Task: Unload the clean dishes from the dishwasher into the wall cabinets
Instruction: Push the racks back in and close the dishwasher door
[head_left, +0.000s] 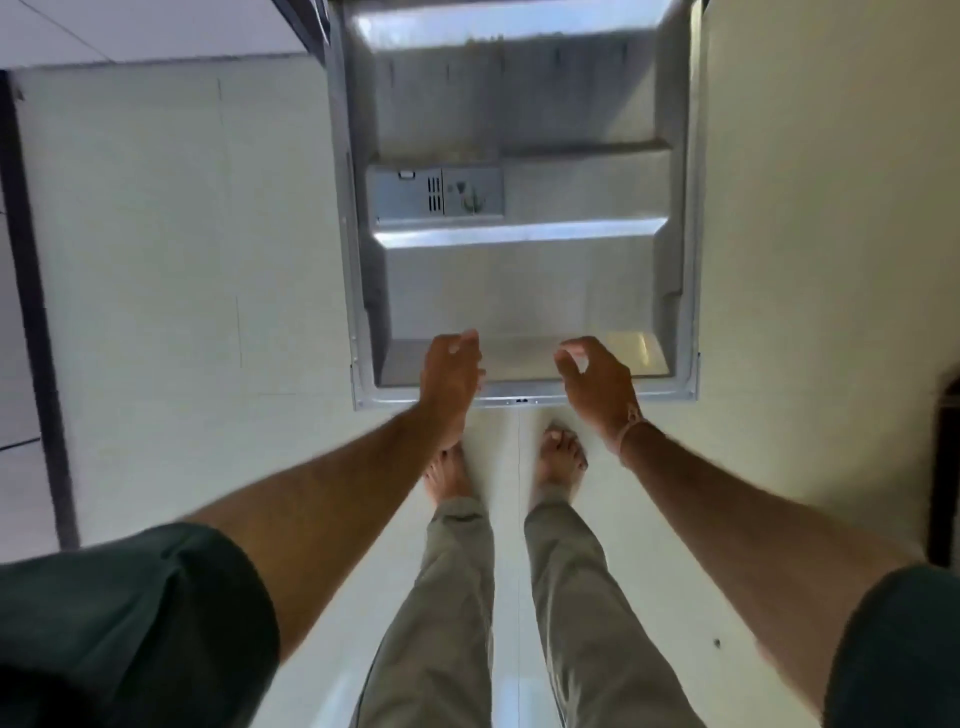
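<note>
At 12 o'clock the dishwasher door (519, 291) lies flat open. The left hand (451, 375) and right hand (593, 378), loosely curled and empty, hover at its near edge. No dishes are in view. Unloading seems not yet begun; next, pull out a rack.

brushed steel dishwasher door (524, 291), glossy pale floor (171, 249)

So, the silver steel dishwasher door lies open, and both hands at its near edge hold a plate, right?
No. Head view: the silver steel dishwasher door lies open, but the left hand and right hand at its near edge hold nothing.
</note>
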